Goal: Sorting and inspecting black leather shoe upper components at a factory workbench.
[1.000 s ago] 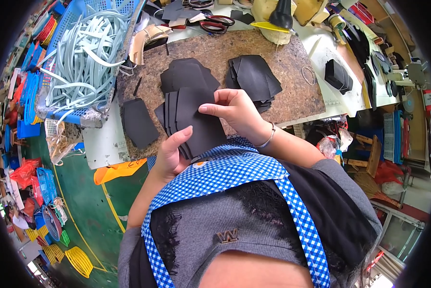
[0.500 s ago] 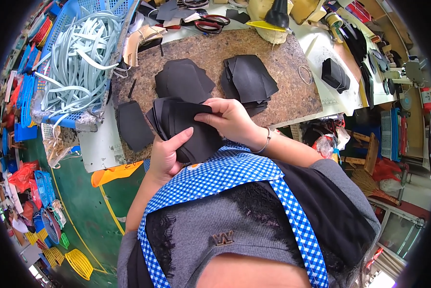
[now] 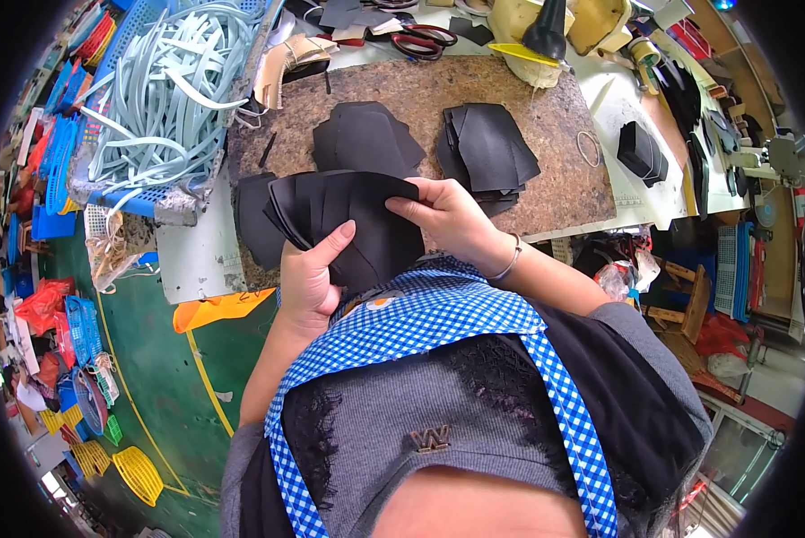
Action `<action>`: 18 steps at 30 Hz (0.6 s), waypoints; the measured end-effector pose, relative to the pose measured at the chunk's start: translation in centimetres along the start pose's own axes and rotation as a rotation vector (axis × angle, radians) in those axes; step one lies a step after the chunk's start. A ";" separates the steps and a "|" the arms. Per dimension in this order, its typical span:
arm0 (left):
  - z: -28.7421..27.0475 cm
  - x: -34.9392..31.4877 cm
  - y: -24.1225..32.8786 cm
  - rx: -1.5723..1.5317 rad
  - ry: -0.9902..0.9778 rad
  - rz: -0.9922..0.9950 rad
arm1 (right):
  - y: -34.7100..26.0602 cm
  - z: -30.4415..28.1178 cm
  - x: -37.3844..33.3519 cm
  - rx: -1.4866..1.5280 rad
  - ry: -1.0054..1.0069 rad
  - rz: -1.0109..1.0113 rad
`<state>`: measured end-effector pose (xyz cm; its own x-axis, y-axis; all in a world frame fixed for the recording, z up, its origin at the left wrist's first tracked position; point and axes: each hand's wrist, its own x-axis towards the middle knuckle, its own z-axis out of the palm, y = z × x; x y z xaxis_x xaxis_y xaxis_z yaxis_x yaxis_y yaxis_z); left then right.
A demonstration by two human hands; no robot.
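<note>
A fanned stack of thin black sheets (image 3: 366,220), apparently leather-like pieces, is held between my two hands in front of the apron. My left hand (image 3: 311,280) grips it from the left, thumb on top and fingers hidden underneath. At the upper right corner, my right hand (image 3: 452,217) pinches the top sheet between thumb and fingers. Just beyond lie a loose black pile (image 3: 366,134) and, to its right, another black pile (image 3: 489,148). Partly behind the held stack, more black pieces (image 3: 254,224) rest on the worn brown board (image 3: 559,117).
A blue basket (image 3: 165,204) full of pale strips (image 3: 165,112) stands at the left. Red-handled scissors (image 3: 425,40) lie at the back. On the right are a rubber band (image 3: 588,149) and a banded black bundle (image 3: 642,152). Yellow baskets (image 3: 138,475) sit on the green floor.
My right hand has drawn the sheet's corner slightly outward, and the held stack looks more spread. The whole view has shifted, so the table appears farther right.
</note>
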<state>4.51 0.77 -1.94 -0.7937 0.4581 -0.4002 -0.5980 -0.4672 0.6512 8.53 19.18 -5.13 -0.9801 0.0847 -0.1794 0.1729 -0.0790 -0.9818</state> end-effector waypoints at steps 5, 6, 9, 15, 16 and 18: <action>-0.8 -0.2 0.1 0.155 0.047 0.097 | -2.6 0.9 -0.2 0.075 -0.056 0.149; -0.7 -0.3 0.2 0.155 0.050 0.101 | -2.7 1.1 -0.1 0.156 -0.055 0.125; -0.3 -0.9 0.8 0.065 0.061 0.030 | -2.7 1.3 0.1 0.274 -0.098 0.165; -1.0 -1.0 1.1 0.134 0.042 0.174 | -2.3 1.6 0.3 0.435 -0.094 0.184; -1.0 -1.0 1.2 0.152 0.029 0.189 | -2.2 1.6 0.3 0.434 -0.095 0.184; -1.0 -0.6 1.3 0.179 0.032 0.178 | -2.0 1.5 0.4 0.426 -0.150 0.181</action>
<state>4.15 -0.85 -1.48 -0.8897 0.3549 -0.2873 -0.4214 -0.3958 0.8160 7.64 17.88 -3.11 -0.9467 -0.1097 -0.3028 0.3171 -0.4819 -0.8168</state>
